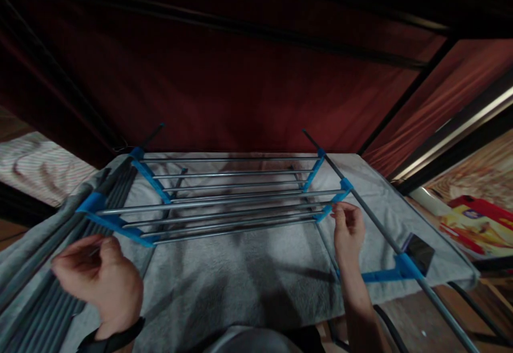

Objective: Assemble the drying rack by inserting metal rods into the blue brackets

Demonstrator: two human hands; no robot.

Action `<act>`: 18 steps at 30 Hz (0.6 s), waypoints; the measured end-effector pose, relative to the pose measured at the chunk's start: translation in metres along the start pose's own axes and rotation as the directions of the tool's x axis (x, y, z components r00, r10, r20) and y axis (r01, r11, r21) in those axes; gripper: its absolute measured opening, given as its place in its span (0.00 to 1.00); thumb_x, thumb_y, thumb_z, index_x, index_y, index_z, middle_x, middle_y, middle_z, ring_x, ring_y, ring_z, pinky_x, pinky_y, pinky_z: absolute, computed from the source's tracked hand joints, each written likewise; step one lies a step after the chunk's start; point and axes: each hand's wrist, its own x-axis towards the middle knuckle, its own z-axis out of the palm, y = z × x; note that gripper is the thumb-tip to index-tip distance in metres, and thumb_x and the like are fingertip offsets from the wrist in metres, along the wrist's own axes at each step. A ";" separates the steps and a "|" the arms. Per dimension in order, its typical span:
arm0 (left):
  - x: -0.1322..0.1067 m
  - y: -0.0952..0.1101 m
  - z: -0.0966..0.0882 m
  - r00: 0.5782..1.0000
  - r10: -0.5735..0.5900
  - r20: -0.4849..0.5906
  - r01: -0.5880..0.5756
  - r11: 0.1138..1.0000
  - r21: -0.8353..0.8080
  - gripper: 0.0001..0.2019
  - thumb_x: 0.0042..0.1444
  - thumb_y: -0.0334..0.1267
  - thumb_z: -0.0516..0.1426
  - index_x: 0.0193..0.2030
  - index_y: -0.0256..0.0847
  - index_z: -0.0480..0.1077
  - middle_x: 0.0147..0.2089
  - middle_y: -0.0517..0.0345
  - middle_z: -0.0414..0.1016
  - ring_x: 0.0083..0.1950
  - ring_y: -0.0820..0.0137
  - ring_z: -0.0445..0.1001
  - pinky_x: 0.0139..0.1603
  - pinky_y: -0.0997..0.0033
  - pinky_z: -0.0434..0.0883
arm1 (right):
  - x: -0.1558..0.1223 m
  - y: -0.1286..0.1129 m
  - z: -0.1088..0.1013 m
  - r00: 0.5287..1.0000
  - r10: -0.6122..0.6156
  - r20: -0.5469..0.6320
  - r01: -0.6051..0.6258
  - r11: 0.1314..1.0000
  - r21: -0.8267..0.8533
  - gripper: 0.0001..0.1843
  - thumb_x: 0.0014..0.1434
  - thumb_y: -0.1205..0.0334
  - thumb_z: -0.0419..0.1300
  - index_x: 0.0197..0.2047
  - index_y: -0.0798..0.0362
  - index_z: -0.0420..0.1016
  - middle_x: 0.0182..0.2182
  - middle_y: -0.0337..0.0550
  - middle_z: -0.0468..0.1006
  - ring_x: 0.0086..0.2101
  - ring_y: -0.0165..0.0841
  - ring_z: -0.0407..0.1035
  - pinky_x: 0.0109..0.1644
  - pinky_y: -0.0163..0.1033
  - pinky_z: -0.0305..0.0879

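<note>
While you are leaning over it, a dark red curtain (pixel 240 75) is hanging across the whole far side, and a grey towel (pixel 240 273) is lying spread over the drying rack (pixel 236 198) below you. The rack's metal rods are running left to right between blue plastic brackets (pixel 114 224), and a folded wing of grey rods (pixel 48 267) is lying along your left side. A long side rail (pixel 372 214) is running down the right edge, carrying another blue bracket with a small dark clip (pixel 419 252) just beside it. Off to the far right, a red and yellow printed package (pixel 476 222) is lying low down; its lettering is too blurred to read, and no other writing is showing anywhere.

Your right hand (pixel 349 230) is touching the near right corner of the rod section, with its fingers (pixel 339 211) curled together around the end of the blue bracket there. Your left hand (pixel 98 278) is hovering just beside the near left bracket, over the folded wing, with its fingers (pixel 80 251) loosely curled and holding nothing; a dark band (pixel 116 337) is sitting on that wrist.
</note>
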 end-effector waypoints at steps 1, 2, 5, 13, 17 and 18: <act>0.000 -0.005 0.000 1.000 -0.008 0.011 0.008 1.000 0.023 0.10 0.51 0.35 0.63 0.38 0.50 0.68 0.49 0.67 0.77 0.57 0.63 0.76 0.67 0.57 0.69 | 0.002 0.006 -0.003 0.999 -0.018 -0.029 0.016 0.998 -0.059 0.20 0.63 0.40 0.63 0.44 0.48 0.74 0.41 0.44 0.79 0.42 0.38 0.73 0.50 0.46 0.70; 0.000 -0.010 -0.001 0.999 -0.028 0.016 0.027 0.999 0.037 0.11 0.51 0.35 0.64 0.39 0.50 0.67 0.50 0.67 0.77 0.57 0.63 0.75 0.67 0.57 0.70 | 0.005 0.012 -0.006 0.998 -0.030 -0.049 0.024 0.994 -0.110 0.21 0.63 0.40 0.62 0.46 0.49 0.74 0.44 0.47 0.78 0.44 0.39 0.73 0.51 0.47 0.70; 0.004 -0.020 0.001 0.998 -0.060 0.034 0.060 0.998 -0.008 0.17 0.48 0.35 0.67 0.42 0.50 0.67 0.55 0.69 0.77 0.61 0.65 0.74 0.66 0.62 0.70 | 0.015 0.027 -0.010 0.996 -0.041 -0.085 0.024 0.981 -0.194 0.28 0.61 0.38 0.63 0.54 0.50 0.72 0.55 0.55 0.75 0.51 0.43 0.71 0.54 0.49 0.69; 0.046 -0.051 0.021 0.997 -0.007 0.083 0.019 0.990 -0.142 0.31 0.34 0.34 0.68 0.50 0.43 0.70 0.54 0.57 0.80 0.59 0.58 0.77 0.69 0.50 0.68 | 0.052 0.036 0.003 1.000 -0.010 -0.007 0.008 0.965 -0.261 0.29 0.57 0.37 0.62 0.48 0.53 0.78 0.42 0.51 0.81 0.44 0.45 0.74 0.53 0.51 0.68; 0.054 -0.045 0.028 0.984 0.062 0.167 -0.042 0.992 -0.116 0.22 0.39 0.41 0.68 0.43 0.38 0.73 0.44 0.56 0.79 0.51 0.58 0.77 0.66 0.47 0.69 | 0.064 0.041 0.004 1.000 -0.002 0.006 0.003 0.976 -0.218 0.25 0.57 0.38 0.61 0.41 0.52 0.80 0.36 0.48 0.83 0.43 0.45 0.75 0.54 0.51 0.69; 0.053 -0.041 0.028 0.982 0.066 0.175 -0.046 0.992 -0.114 0.19 0.41 0.42 0.67 0.40 0.38 0.73 0.41 0.57 0.78 0.49 0.59 0.77 0.65 0.48 0.70 | 0.066 0.043 0.004 1.000 0.001 0.011 0.001 0.981 -0.192 0.25 0.57 0.38 0.61 0.41 0.52 0.80 0.37 0.48 0.83 0.45 0.46 0.76 0.56 0.51 0.69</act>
